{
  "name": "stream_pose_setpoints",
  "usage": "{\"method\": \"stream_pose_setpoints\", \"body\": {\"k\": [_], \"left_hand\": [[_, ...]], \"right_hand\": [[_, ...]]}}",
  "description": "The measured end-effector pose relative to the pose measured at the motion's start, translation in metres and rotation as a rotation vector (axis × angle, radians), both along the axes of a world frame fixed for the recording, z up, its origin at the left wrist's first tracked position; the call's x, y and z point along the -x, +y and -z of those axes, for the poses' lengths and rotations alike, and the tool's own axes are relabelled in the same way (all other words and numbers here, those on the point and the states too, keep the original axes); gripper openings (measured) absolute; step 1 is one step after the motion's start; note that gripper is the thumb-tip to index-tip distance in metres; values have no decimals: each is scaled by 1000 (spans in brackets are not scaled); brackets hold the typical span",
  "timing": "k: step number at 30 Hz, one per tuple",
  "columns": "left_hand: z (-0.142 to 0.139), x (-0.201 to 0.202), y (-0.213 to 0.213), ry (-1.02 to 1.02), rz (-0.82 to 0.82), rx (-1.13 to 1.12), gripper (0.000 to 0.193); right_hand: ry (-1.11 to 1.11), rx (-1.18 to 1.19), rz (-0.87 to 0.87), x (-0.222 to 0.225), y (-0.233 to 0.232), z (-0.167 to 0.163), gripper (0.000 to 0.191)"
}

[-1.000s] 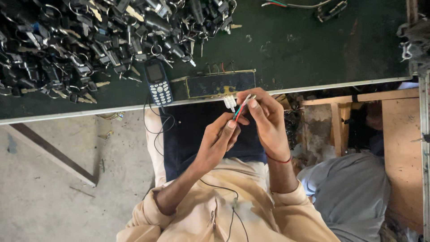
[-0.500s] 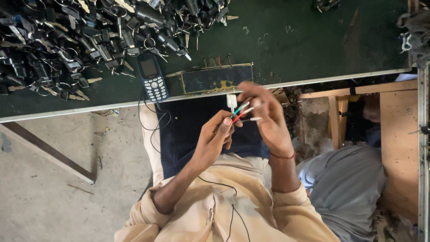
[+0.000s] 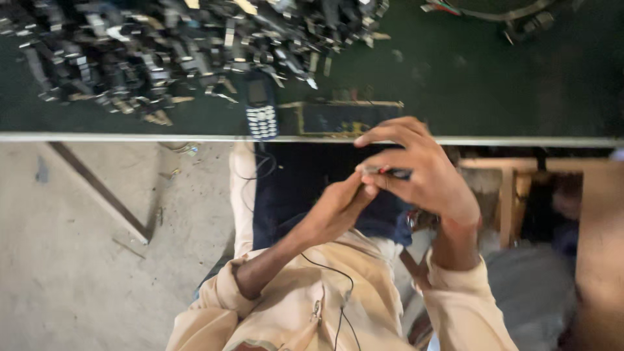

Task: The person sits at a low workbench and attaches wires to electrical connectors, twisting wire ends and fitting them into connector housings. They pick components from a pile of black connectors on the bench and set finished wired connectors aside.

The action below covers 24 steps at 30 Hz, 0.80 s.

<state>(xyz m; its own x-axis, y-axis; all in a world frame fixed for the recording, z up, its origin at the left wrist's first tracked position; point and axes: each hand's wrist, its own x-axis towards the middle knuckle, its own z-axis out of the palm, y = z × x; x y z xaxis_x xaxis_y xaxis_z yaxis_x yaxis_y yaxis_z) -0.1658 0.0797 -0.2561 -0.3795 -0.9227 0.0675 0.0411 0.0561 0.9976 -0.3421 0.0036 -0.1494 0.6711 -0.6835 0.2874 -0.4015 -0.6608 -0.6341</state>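
Note:
My right hand (image 3: 426, 179) curls over a small dark part with a red wire end (image 3: 392, 173) and holds it just below the edge of the green table (image 3: 494, 84). The fingertips of my left hand (image 3: 335, 209) pinch the same part from the left. Both hands hover over my dark-clothed lap. Most of the part is hidden under my right fingers and the frame is blurred.
A heap of small black parts (image 3: 149, 49) covers the table's left. A keypad phone (image 3: 261, 107) and a dark framed pad (image 3: 341, 119) lie at the near edge. Loose wires (image 3: 484, 12) lie far right. A wooden frame (image 3: 513, 195) stands at right, with concrete floor (image 3: 84, 260) at left.
The white plug and coloured wires that stuck up between my fingers are now mostly covered by my right hand. Both hands have sunk slightly toward my lap.

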Motion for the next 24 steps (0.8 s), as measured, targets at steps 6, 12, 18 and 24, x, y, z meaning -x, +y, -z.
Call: {"method": "stream_pose_setpoints", "body": {"k": [6, 12, 18, 24], "left_hand": [[-9, -24, -6, 518, 161, -324, 24], [-8, -11, 2, 566, 202, -499, 33], [-4, -12, 7, 517, 205, -542, 39], [0, -16, 3, 450, 213, -405, 44]], "right_hand": [[-644, -404, 222, -10, 57, 31, 11], [-1252, -1270, 352, -9, 70, 98, 11], [-785, -1142, 406, -1, 65, 90, 22], [-841, -1183, 303, -4, 61, 81, 26]]}}
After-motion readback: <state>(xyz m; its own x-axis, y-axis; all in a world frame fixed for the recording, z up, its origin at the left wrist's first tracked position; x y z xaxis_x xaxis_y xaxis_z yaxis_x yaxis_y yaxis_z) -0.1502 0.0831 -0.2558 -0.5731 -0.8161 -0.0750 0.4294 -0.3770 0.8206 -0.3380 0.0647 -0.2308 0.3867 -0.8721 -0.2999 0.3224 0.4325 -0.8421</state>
